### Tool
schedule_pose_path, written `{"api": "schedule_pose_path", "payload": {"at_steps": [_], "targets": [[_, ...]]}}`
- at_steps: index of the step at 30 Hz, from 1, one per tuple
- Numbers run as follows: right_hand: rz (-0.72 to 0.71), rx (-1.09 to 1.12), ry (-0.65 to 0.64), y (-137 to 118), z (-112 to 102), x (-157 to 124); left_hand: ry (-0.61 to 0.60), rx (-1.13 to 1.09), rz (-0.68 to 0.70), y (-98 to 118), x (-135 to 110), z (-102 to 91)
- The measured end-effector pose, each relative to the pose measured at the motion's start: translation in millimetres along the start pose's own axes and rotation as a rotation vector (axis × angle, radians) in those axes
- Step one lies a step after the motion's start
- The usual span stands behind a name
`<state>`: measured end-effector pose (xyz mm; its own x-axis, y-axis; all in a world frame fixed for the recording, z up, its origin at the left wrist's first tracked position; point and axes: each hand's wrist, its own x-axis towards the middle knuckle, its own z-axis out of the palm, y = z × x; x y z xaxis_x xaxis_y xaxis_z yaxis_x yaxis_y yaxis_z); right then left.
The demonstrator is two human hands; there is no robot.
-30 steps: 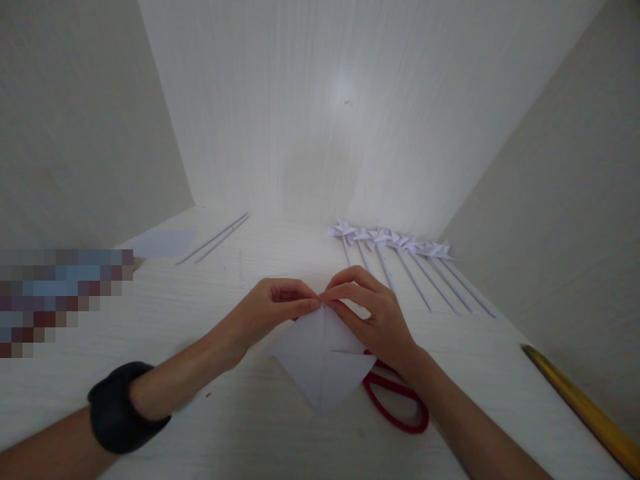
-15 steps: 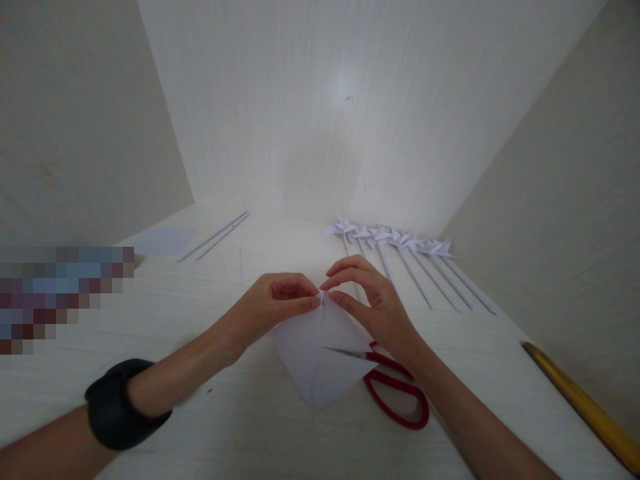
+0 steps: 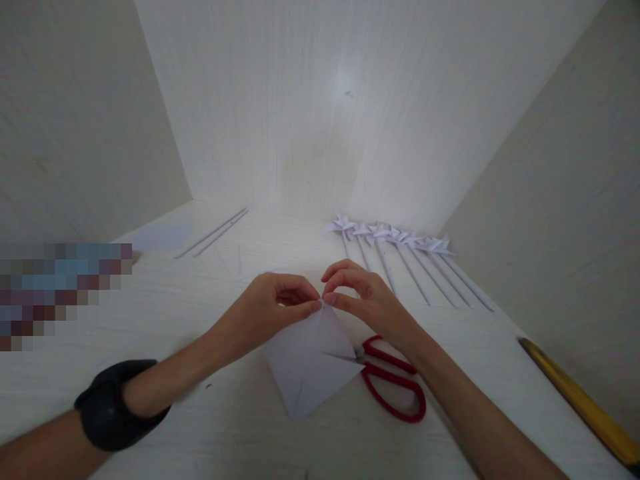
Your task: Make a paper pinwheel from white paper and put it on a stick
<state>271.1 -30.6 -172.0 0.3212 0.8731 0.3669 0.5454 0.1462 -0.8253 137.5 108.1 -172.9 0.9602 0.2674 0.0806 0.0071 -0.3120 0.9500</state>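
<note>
As the scene was taken from the head camera, the top corner of a creased white paper [image 3: 307, 363] was seen pinched from both sides. It was nipped between thumb and forefinger of the left hand [image 3: 265, 310] and likewise of the right hand [image 3: 370, 300], the fingertips being pressed together at that one point. The paper was held at the middle of the white table [image 3: 240, 433], close before the person, with its lower point towards the near edge. A black wristband [image 3: 113, 413] was worn on the left forearm. Red-handled scissors [image 3: 395, 387] were laid just right of the paper, their blade tip shown across its right part. Farther back on the right, a row of paper pinwheels [image 3: 390, 235] was laid out. Two thin white sticks [image 3: 213, 233] and a flat sheet [image 3: 160, 237] were placed far left, and a yellow rod [image 3: 580, 403] at the right edge.
</note>
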Motion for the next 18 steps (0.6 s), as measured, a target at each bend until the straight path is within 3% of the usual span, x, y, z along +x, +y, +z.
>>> {"api": "schedule_pose_path", "payload": {"at_steps": [9, 18], "targets": [[-0.019, -0.087, -0.047, -2.5, -1.8, 0.0, -0.008, -0.034, -0.051, -4.8, 0.1, -0.1], [-0.1, -0.12, 0.025, -0.6, 1.6, -1.7, 0.019, -0.163, -0.117, -3.0, 3.1, 0.2]]}}
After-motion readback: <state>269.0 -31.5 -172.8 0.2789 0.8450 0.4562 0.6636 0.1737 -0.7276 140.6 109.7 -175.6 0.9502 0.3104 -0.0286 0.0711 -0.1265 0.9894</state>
